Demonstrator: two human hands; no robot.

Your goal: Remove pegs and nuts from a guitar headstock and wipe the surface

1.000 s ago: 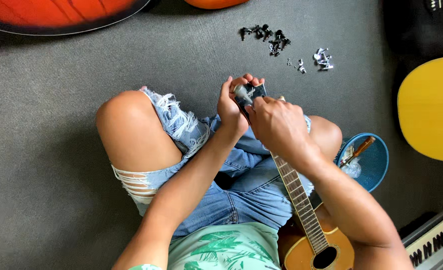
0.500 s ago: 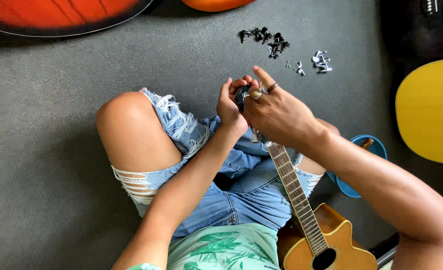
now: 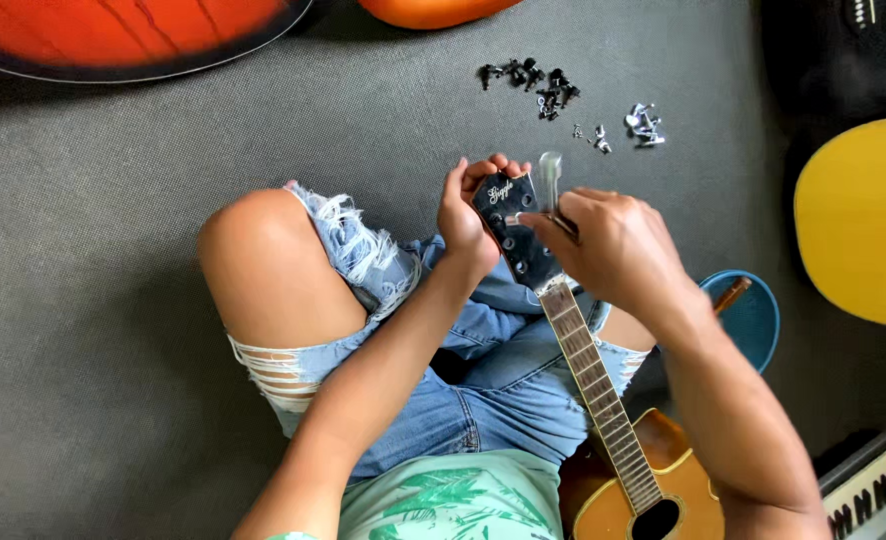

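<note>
— Where's the headstock (image 3: 511, 225)?
— Centre frame, over my lap. My left hand (image 3: 466, 215) is clasped around its nine o'clock edge; my right hand (image 3: 608, 245) pinches a small tool (image 3: 550, 178) at three.
— Beyond?
— Loose tuner parts (image 3: 563, 100) at twelve.

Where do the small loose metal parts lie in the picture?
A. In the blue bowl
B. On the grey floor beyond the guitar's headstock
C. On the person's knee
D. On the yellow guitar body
B: the small metal parts lie scattered on the grey floor, past the headstock.
</note>
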